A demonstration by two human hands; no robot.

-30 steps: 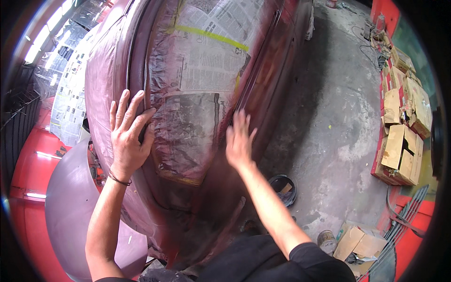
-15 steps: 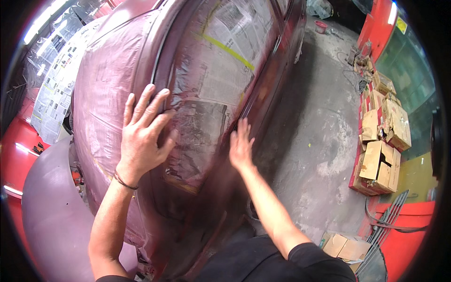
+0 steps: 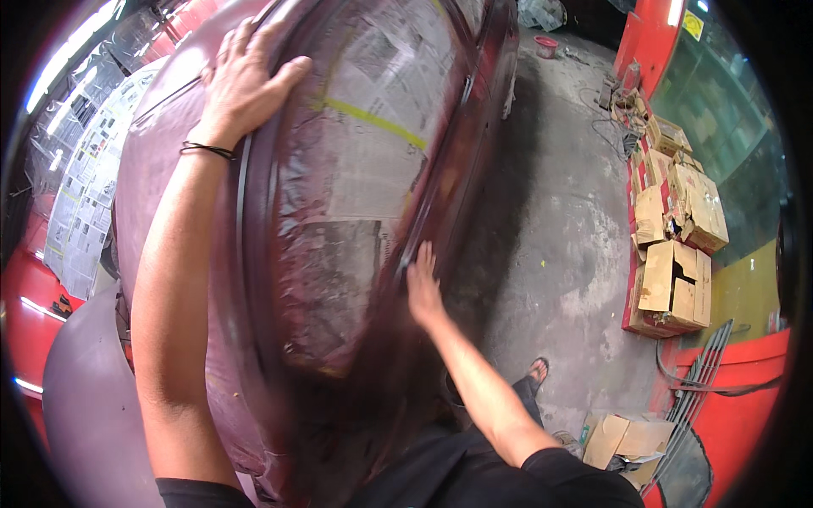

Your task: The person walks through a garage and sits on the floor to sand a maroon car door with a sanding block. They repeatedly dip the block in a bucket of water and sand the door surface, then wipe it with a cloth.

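A maroon car with dull, dusty paint stands before me, its side door [image 3: 389, 330] facing me. Newspaper [image 3: 360, 182] covers the side window, held by yellow-green masking tape [image 3: 373, 123]. At the upper left, my left hand [image 3: 246, 85] lies with spread fingers over the roof edge above the window frame, holding nothing. Lower and to the right, my right hand [image 3: 425, 288] rests with fingers stretched along the door just below the window. Its fingertips are slightly blurred. A wrinkled maroon-dusted sheet [image 3: 169, 161] covers the car left of the window frame.
Cardboard boxes [image 3: 677, 279] are stacked along the right wall. Thin metal rods [image 3: 699, 381] lean near an opened box [image 3: 627, 440]. A red bowl [image 3: 545, 46] sits on the grey floor [image 3: 559, 229] far ahead. At the left are newspaper-covered panels [image 3: 89, 186] and a grey-purple body panel [image 3: 85, 381].
My left hand has moved up and forward from the window frame's side to the roof edge. The right hand stays on the door below the window. My view has shifted; a sandalled foot now shows.
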